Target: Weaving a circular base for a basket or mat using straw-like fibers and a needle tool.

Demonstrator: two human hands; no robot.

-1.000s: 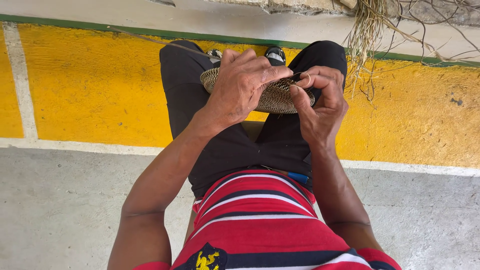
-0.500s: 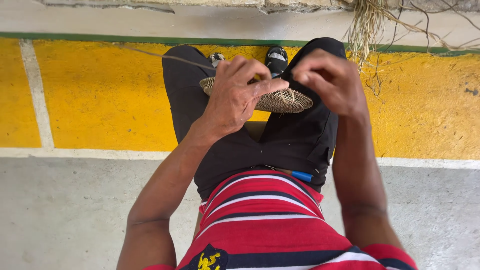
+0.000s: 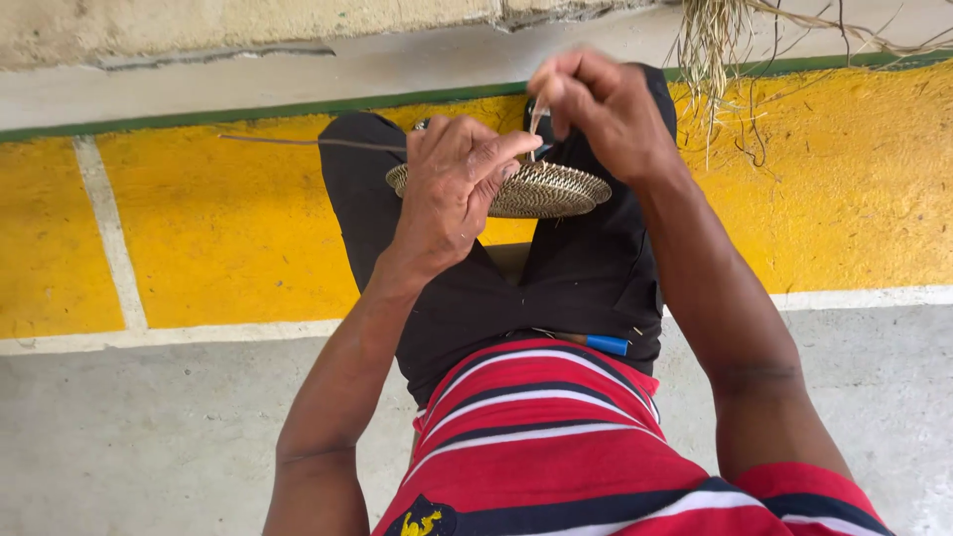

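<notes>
Head view: left hand (image 3: pixel 452 194) clamps the woven disc (image 3: pixel 541 189) over the knees to steady it, while right hand (image 3: pixel 601 109) pinches a thin strand (image 3: pixel 536 119) (pulled upward, taut) above it.

L hand (image 3: pixel 452 194) grips woven disc (image 3: pixel 556 189) on lap; R hand (image 3: pixel 601 109) pinches strand (image 3: pixel 536 121) above

One woven disc (image 3: pixel 541 191) sits on the lap. Two hands work at it, the left hand (image 3: pixel 452 194) and the right hand (image 3: pixel 606 109). One strand (image 3: pixel 308 142), one straw bundle (image 3: pixel 710 45), one blue pen (image 3: pixel 606 344).
</notes>
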